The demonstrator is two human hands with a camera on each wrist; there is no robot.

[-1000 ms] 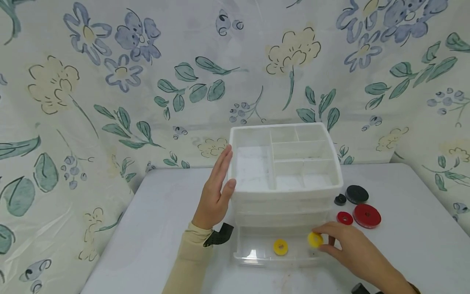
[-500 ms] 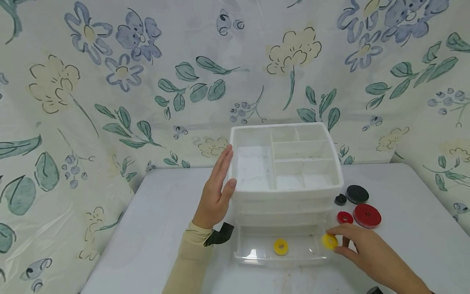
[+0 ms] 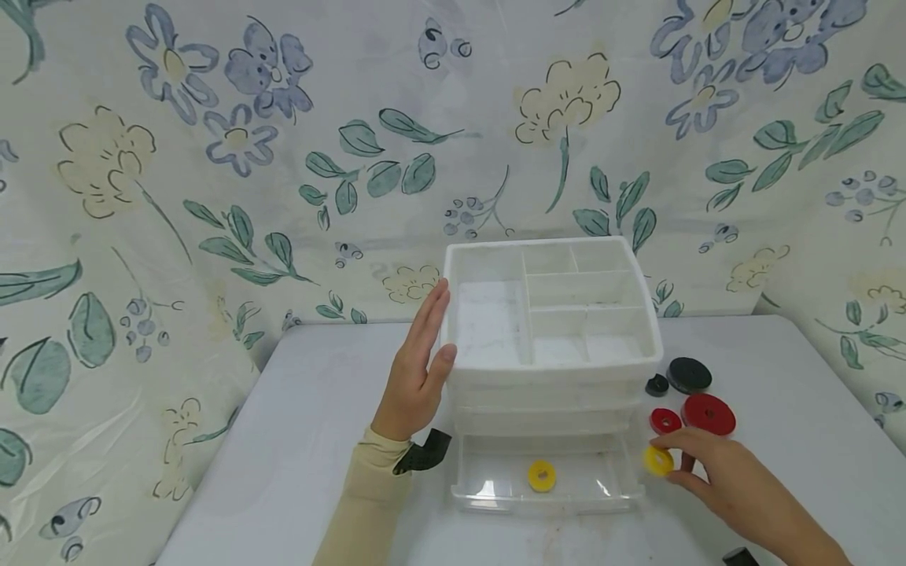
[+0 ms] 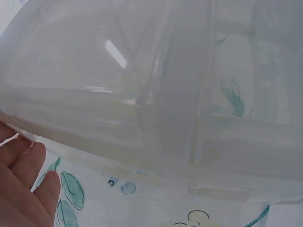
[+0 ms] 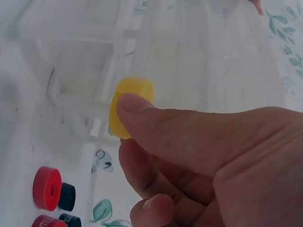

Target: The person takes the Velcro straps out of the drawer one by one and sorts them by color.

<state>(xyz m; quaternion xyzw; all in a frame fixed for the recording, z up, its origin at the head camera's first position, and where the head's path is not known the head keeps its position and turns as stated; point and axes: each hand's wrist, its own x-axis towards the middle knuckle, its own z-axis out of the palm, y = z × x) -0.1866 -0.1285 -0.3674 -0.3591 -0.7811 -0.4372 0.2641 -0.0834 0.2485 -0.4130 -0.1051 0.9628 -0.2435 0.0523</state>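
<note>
A white plastic drawer organizer (image 3: pixel 555 371) stands on the table, its divided top tray facing up. Its clear bottom drawer (image 3: pixel 495 503) is pulled out, with one small yellow ring (image 3: pixel 542 486) lying inside. My left hand (image 3: pixel 406 389) rests with straight fingers against the organizer's left side. Just right of the drawer, my right hand (image 3: pixel 739 483) pinches a second yellow ring (image 3: pixel 659 462) between thumb and fingers. In the right wrist view the thumb presses this held ring (image 5: pixel 135 87), seen from its edge. The left wrist view shows the fingers (image 4: pixel 45 189) along the organizer's cloudy wall.
Right of the organizer lie a small red ring (image 3: pixel 657 420), a larger red disc (image 3: pixel 708 413), a small black ring (image 3: pixel 657 385) and a larger black disc (image 3: pixel 690 376). A flowered sheet (image 3: pixel 354 79) hangs behind the white table (image 3: pixel 297 472).
My right hand has moved right with the yellow ring, from above the drawer's right part to outside its right edge. My left hand stays in place.
</note>
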